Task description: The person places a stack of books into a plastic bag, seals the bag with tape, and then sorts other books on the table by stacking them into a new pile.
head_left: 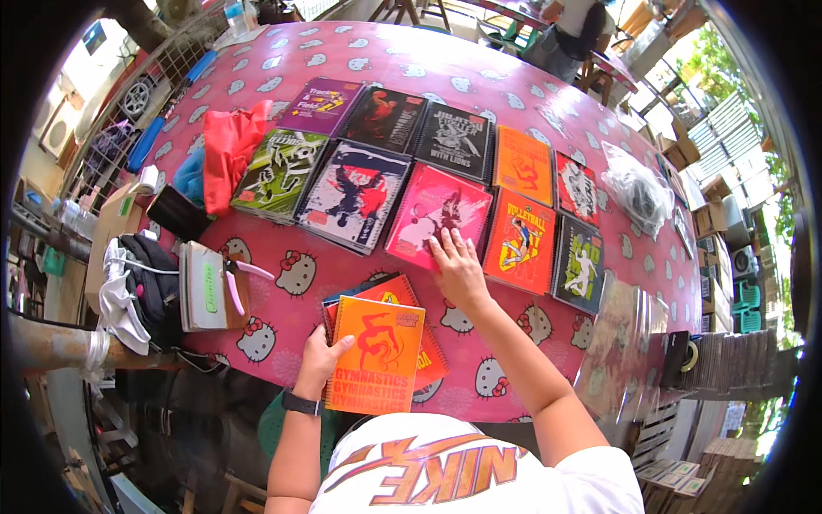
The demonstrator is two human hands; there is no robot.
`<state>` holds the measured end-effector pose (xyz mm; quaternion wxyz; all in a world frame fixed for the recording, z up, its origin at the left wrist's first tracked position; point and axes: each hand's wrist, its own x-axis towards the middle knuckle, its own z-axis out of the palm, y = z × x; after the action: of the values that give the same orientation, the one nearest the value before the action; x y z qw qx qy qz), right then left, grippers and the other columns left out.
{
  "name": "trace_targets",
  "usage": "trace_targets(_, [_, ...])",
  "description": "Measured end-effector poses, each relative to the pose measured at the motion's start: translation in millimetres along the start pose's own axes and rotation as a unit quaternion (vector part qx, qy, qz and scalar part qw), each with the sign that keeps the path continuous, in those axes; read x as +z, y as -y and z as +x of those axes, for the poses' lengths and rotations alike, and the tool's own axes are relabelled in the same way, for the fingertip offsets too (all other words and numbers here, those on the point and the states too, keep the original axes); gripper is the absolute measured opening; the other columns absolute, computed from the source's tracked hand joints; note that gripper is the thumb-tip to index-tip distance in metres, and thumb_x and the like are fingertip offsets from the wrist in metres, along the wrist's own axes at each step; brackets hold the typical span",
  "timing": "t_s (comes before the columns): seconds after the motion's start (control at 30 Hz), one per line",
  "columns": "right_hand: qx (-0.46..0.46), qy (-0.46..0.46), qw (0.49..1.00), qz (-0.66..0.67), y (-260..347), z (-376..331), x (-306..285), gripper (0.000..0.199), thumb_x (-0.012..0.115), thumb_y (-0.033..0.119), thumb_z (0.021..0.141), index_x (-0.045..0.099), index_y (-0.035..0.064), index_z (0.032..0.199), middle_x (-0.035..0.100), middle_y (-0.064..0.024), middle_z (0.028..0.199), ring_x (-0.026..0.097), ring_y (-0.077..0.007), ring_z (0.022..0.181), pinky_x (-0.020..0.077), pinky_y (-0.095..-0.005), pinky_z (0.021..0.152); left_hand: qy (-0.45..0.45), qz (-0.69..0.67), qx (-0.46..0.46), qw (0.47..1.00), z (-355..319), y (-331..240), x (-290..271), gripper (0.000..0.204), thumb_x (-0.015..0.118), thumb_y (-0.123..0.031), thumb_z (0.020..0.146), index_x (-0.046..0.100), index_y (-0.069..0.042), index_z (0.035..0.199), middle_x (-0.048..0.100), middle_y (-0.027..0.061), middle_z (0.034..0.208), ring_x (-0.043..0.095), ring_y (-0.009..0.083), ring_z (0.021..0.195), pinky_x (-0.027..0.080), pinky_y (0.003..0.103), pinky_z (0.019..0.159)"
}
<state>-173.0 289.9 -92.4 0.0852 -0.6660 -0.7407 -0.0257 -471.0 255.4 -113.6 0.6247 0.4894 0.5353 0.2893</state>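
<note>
My left hand, with a dark band at the wrist, grips an orange spiral notebook by its left edge, thumb on the cover. Under it, a red-orange notebook and a darker one stick out at angles near the table's front edge. My right hand reaches forward, fingers stretched out on the lower part of a pink notebook. That notebook lies in a two-row layout of spiral notebooks, between a white and navy one and an orange-red one.
On the left are a red plastic bag, a black cylinder, a notebook stack with pink-handled pliers, and a dark pouch. Clear plastic bags lie right. Stacked cardboard borders the right edge. A person is beyond the table.
</note>
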Motion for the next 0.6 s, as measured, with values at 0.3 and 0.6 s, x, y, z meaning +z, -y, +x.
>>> trace_targets(0.3, [-0.199, 0.224, 0.874, 0.383, 49.6, -24.0, -76.0, 0.024, 0.067, 0.013, 0.074, 0.065, 0.0093, 0.097, 0.064, -0.0064, 0.103, 0.061, -0.0251, 0.095, 0.0464, -0.0355, 0.089, -0.069, -0.258, -0.075, 0.961, 8.3, 31.5, -28.6, 0.039, 0.065, -0.017, 0.083, 0.050, 0.001, 0.113, 0.061, 0.0074, 0.102, 0.058, 0.0144, 0.088, 0.047, 0.028, 0.080])
trace_targets(0.6, [0.020, -0.131, 0.986, -0.104, -75.7, 188.5, 40.7, 0.053, 0.059, 0.036, 0.082, 0.049, 0.0031, 0.122, 0.052, -0.0206, 0.124, 0.049, -0.0331, 0.116, 0.0428, -0.0387, 0.094, -0.125, -0.069, 0.005, 0.990, -6.3, 4.4, -27.8, 0.032, 0.071, -0.016, 0.077, 0.059, 0.001, 0.101, 0.064, 0.0072, 0.091, 0.060, 0.0135, 0.082, 0.047, 0.028, 0.076])
